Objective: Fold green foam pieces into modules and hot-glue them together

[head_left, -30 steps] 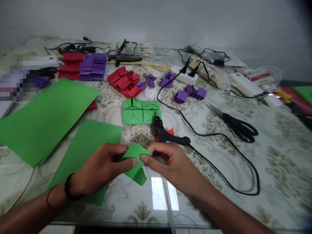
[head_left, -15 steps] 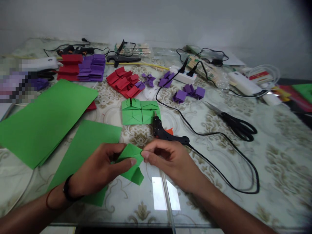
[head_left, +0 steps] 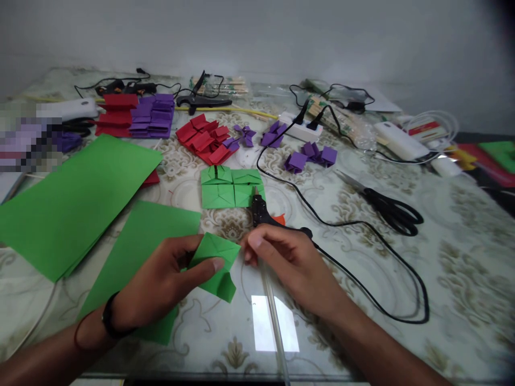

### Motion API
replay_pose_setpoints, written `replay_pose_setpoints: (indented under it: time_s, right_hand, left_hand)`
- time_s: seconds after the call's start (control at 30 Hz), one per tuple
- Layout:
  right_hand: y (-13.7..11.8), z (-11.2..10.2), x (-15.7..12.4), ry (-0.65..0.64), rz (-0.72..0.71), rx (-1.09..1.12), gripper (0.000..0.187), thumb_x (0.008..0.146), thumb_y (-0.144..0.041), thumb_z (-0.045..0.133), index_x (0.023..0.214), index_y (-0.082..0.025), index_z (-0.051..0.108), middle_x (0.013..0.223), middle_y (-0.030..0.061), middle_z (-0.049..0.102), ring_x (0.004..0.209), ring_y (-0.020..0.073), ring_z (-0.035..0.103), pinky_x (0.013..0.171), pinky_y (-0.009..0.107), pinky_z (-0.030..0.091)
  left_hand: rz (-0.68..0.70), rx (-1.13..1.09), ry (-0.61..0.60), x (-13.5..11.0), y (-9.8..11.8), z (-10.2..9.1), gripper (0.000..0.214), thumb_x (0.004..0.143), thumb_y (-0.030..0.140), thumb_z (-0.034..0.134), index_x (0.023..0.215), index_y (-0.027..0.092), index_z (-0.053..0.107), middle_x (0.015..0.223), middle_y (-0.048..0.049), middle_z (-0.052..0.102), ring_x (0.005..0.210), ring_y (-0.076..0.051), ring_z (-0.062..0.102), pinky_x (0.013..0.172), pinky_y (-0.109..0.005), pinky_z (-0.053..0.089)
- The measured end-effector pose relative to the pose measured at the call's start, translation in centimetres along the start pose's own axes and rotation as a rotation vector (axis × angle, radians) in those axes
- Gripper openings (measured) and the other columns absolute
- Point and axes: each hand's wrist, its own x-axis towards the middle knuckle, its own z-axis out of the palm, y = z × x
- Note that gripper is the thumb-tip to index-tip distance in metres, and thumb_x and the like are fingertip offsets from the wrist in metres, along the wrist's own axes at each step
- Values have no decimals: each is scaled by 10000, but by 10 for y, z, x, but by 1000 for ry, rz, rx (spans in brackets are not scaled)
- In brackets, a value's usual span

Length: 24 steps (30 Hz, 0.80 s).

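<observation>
My left hand (head_left: 161, 284) is closed on a folded green paper piece (head_left: 219, 246), its thumb pressed flat over the face. A flap sticks out at the paper's lower right. My right hand (head_left: 285, 262) is just right of the paper, loosely curled, with no object visible in its fingers. Behind it lies a black glue gun (head_left: 261, 212) with an orange trigger, its nozzle over a joined block of green folded squares (head_left: 219, 193). Under my left forearm rests a flat green sheet (head_left: 153, 225).
More green sheets (head_left: 88, 198) lie at left. Red folded pieces (head_left: 205, 139) and purple folded pieces (head_left: 295, 161) sit farther back. Black-handled scissors (head_left: 390, 209) are at right, near the glue gun's looping cord (head_left: 362, 221). A white power strip (head_left: 300, 128) stands behind.
My right fingers have come off the green paper's right corner and drawn slightly away, the thumb shifting upward. My left hand keeps its hold, with the paper tilted slightly.
</observation>
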Motion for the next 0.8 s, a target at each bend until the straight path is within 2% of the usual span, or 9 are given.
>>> replay_pose_setpoints:
  time_s: [0.17,0.33,0.53,0.8]
  right_hand:
    - [2,7,-2,-72,77,-5,369,914,-523,826,789,-192,723,699,-7,636,664,143,555,630,276,456]
    - [2,9,-3,-80,56,-54,384,916,-524,816,746,-199,705,668,-15,608,639,141,523,601,275,428]
    - [4,10,-4,-117,74,-60,392,926,-540,798,756,-200,702,687,-10,629,655,143,543,604,266,434]
    - [0,7,-5,-133,-8,-130,340,962,-438,788,737,-193,714,648,-33,623,614,117,512,577,257,384]
  left_hand:
    - [-35,25,-35,-1,-1,2,302,933,463,711,809,188,719,767,-10,656,718,-166,543,654,-244,464]
    - [-61,143,-24,-1,-6,2,426,928,541,698,687,194,649,676,1,569,661,-158,485,586,-240,401]
    - [-52,153,10,-1,-6,2,465,923,517,699,618,197,556,623,24,447,621,-137,380,545,-244,310]
    - [-53,100,-112,1,-2,1,355,937,439,686,698,183,626,665,24,491,632,-128,384,564,-242,320]
